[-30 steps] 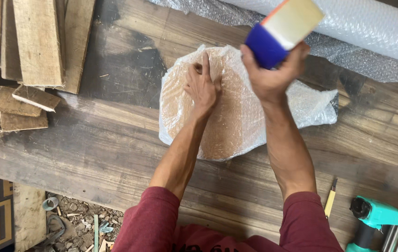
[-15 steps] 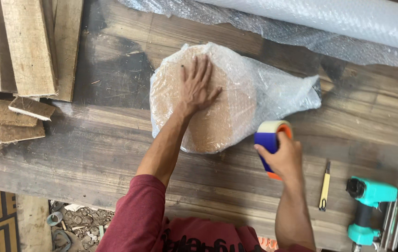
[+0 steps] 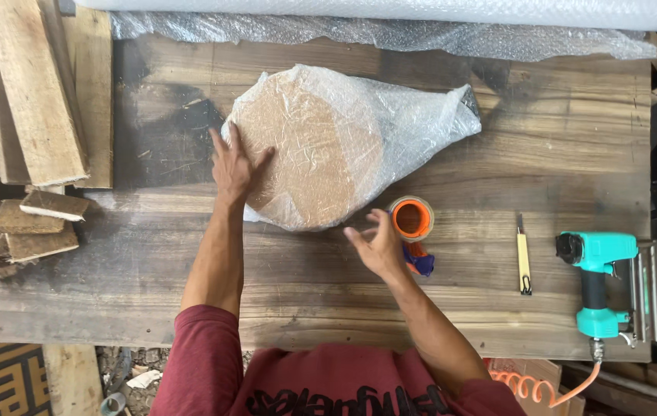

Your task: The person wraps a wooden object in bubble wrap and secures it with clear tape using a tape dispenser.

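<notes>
- Bubble-wrapped round disc of brown wood (image 3: 305, 150), head view: it lies flat on the dark plank counter (image 3: 498, 169), near the middle; the loose end of the clear wrap trails off to the right in a gathered tail (image 3: 436, 115).
- Left hand (image 3: 234, 166): laid flat on the disc's left edge, fingers (image 3: 221, 146) spread and unclenched, pressing the wrap down and gripping nothing.
- Right hand (image 3: 381, 245): just below the disc's lower rim, fingers loosely curved and released; it touches or all but touches the orange-and-blue tape dispenser (image 3: 412, 231), which stands on the counter just beside the disc. No closed grasp shows.
- Handling note, as a judgement: the wrap holds best when the flat hand keeps it taut against the wood while the loose tail is folded in snugly; slack film under tape tends to wrinkle and lift.
- Right of the dispenser: a slim yellow utility knife (image 3: 524, 258), and farther right a teal pneumatic nail gun (image 3: 602, 281) with an orange coiled hose (image 3: 532, 385).
- Far edge: a roll of bubble wrap (image 3: 390, 9) with a sheet spread beneath it.
- Left edge: stacked rough wooden boards (image 3: 28, 92) and short offcuts (image 3: 28, 227).
</notes>
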